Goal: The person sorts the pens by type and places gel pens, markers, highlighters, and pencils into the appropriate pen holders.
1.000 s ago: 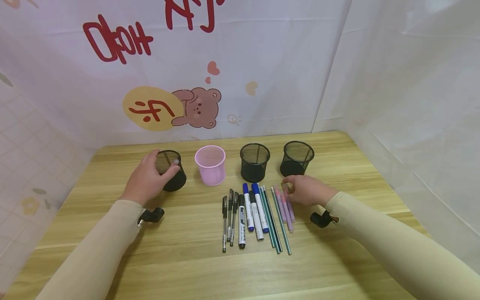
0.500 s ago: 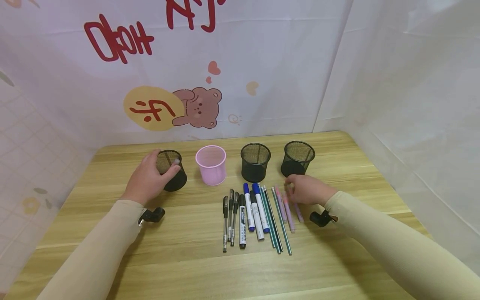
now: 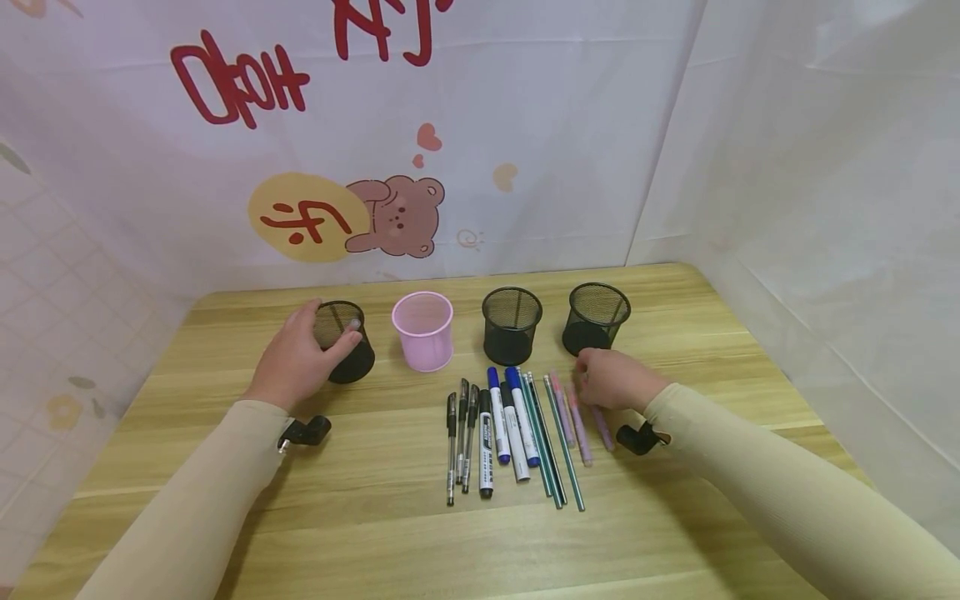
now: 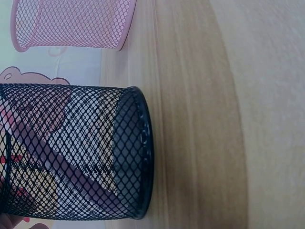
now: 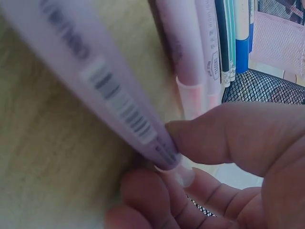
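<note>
My left hand (image 3: pixel 296 358) grips the leftmost black mesh pen holder (image 3: pixel 352 358), fingers behind it and thumb at the rim. A highlighter with a pink part (image 4: pixel 62 164) leans inside that holder in the left wrist view. At the right, my right hand (image 3: pixel 618 379) pinches a light purple highlighter (image 5: pixel 119 100) near its cap between thumb and fingers; its barrel carries a barcode. Two similar highlighters (image 3: pixel 579 429) lie just left of it on the table. Beyond the right hand stands the rightmost black mesh pen holder (image 3: pixel 588 333).
A pink mesh holder (image 3: pixel 424 342) and another black mesh holder (image 3: pixel 510 337) stand between the outer two. Black gel pens (image 3: pixel 461 442), markers (image 3: pixel 486 450) and striped pencils (image 3: pixel 566 454) lie in a row on the wooden table (image 3: pixel 360 533). White printed cloth (image 3: pixel 570 150) hangs behind.
My right hand has shifted slightly right, drawing the highlighter away from the other two. My left hand stays on the leftmost black pen holder.
</note>
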The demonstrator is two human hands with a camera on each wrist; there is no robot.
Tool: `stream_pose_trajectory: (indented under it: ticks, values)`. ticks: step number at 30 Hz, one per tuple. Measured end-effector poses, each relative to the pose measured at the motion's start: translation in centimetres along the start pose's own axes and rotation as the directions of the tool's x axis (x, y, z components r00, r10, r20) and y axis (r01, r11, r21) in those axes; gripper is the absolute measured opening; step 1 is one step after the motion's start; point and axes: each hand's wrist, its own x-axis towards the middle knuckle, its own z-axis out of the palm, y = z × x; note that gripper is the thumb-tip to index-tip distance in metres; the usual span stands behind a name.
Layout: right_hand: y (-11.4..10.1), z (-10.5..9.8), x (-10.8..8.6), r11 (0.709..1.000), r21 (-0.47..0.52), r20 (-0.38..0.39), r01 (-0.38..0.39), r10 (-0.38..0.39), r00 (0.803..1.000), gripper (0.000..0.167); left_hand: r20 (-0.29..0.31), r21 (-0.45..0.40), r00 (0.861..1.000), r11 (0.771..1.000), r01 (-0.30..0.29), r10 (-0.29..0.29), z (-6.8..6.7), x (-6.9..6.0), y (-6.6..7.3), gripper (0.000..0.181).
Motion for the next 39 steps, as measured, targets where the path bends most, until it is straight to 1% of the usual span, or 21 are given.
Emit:
stream_pose_trajectory:
  ticks: [6,9,13,16,22,25,30,34,39]
  values:
    - [-0.1,-0.4,-0.1,0.999,0.033,-0.034,-0.012,0.013,0.999,0.041,0.001,0.002,1.0,1.0,0.003,-0.003,0.0,0.0,0.1,0.108]
    - [-0.4,-0.9,-0.3,0.998,0.067,-0.056,-0.013,0.016,0.998,0.041,0.001,0.002,1.0,1.0,0.003,-0.003,0.0,0.0,0.1,0.108]
    - [-0.9,-1.4,-0.5,0.994,0.109,-0.089,0.003,0.007,0.996,0.038,-0.001,-0.002,1.0,1.0,0.001,-0.001,-0.1,-0.1,0.1,0.107]
    - [-1.4,-1.8,-0.7,0.99,0.14,-0.119,0.031,-0.014,0.993,0.039,-0.001,-0.003,1.0,1.0,0.001,-0.001,-0.1,-0.1,0.2,0.106]
    - [-2.1,-2.4,-1.0,0.969,0.234,-0.169,0.076,-0.036,0.985,0.042,0.002,-0.002,1.0,1.0,0.002,-0.002,-0.2,-0.2,0.2,0.106]
    - [-2.4,-2.5,-1.0,0.955,0.274,-0.201,0.11,-0.055,0.978,0.039,0.001,-0.003,1.0,1.0,0.002,-0.002,-0.2,-0.2,0.2,0.107]
    - [-3.0,-2.4,-0.9,0.932,0.322,-0.28,0.163,-0.07,0.957,0.032,0.0,-0.002,1.0,1.0,0.003,-0.003,-0.1,-0.1,0.1,0.107]
    - [-3.6,-2.4,-0.8,0.917,0.352,-0.335,0.188,-0.065,0.94,0.034,0.002,0.0,1.0,1.0,0.005,-0.005,-0.1,-0.1,0.1,0.107]
    - [-4.5,-2.3,-0.6,0.887,0.408,-0.374,0.217,-0.054,0.926,0.035,0.004,-0.001,1.0,1.0,0.005,-0.005,-0.1,-0.1,0.2,0.107]
